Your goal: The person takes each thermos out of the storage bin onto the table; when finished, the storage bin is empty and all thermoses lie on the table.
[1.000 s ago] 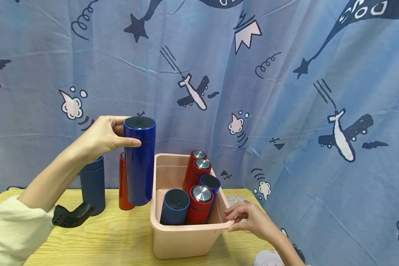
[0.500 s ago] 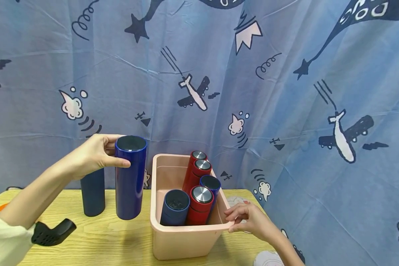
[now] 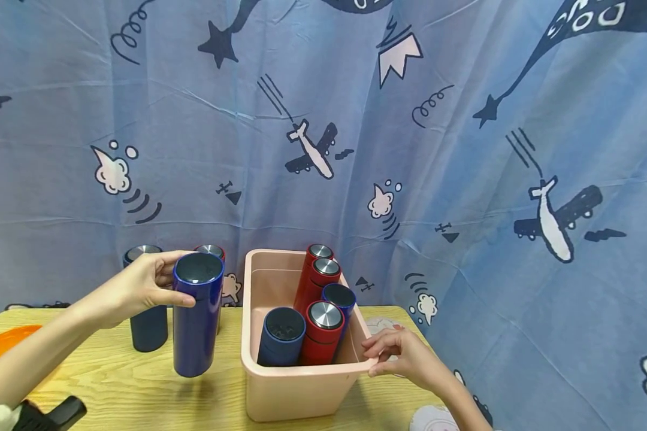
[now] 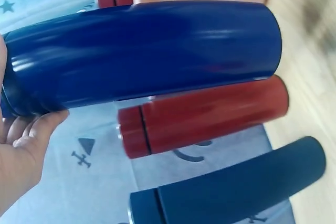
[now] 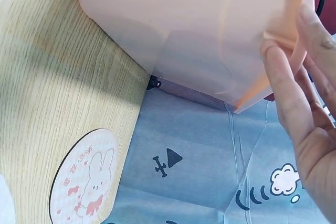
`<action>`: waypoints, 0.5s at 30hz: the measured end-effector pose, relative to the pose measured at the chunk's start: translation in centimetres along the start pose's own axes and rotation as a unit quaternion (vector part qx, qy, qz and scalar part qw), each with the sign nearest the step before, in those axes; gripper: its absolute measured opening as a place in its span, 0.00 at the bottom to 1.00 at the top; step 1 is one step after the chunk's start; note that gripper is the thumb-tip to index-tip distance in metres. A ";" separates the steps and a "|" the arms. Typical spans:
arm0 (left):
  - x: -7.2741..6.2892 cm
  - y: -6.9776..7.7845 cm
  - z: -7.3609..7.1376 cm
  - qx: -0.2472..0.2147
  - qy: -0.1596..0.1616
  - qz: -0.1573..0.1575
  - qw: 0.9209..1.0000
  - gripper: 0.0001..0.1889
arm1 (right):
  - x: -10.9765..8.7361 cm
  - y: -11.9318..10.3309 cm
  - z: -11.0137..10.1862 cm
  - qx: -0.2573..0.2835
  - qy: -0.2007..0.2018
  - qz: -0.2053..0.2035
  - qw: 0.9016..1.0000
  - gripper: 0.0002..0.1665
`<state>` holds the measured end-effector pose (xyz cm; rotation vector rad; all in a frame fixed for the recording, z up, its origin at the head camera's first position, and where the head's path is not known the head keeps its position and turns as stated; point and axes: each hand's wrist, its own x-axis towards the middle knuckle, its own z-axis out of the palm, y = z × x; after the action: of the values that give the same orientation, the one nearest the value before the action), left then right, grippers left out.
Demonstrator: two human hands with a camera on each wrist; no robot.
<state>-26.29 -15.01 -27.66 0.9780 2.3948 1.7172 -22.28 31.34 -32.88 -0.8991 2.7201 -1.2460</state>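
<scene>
My left hand (image 3: 135,291) grips a glossy blue thermos (image 3: 196,326) round its top, holding it upright just above the table, left of the pink bin (image 3: 291,389). In the left wrist view the thermos (image 4: 157,51) fills the upper part, fingers at its lid end. With thumb and fingers my right hand (image 3: 404,356) pinches the bin's right rim; the right wrist view shows the fingers over that rim. Inside the bin stand several thermoses: red ones with silver lids (image 3: 323,335), a glossy blue one (image 3: 339,295) and a matte dark blue one (image 3: 282,338).
Behind the held thermos a red thermos (image 4: 205,116) and a dark blue thermos (image 4: 241,187) stand on the table. An orange object (image 3: 5,344) lies at the left edge. A round bunny coaster (image 5: 86,182) lies right of the bin. A blue curtain (image 3: 280,120) hangs behind.
My left hand has lowered the blue thermos and carried it left, away from the bin, toward the table. The right hand has stayed on the bin's rim.
</scene>
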 end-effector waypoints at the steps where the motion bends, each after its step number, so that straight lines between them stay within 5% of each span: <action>1: -0.2 -0.2 0.0 -0.007 -0.002 0.000 1.000 0.39 | 0.0 0.0 0.0 -0.002 0.000 -0.004 1.000 0.14; 9: -1.7 -1.9 0.5 -0.027 0.001 -0.007 1.000 0.40 | 0.0 -0.1 0.0 0.016 -0.001 0.008 1.000 0.14; 15: -2.3 -3.5 1.0 -0.050 -0.034 -0.001 0.998 0.39 | 0.0 -0.1 0.1 0.012 0.001 0.003 1.000 0.15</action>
<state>-25.71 -16.00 -31.81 1.0031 2.2439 1.7558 -22.17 31.25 -32.86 -0.8860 2.7006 -1.2773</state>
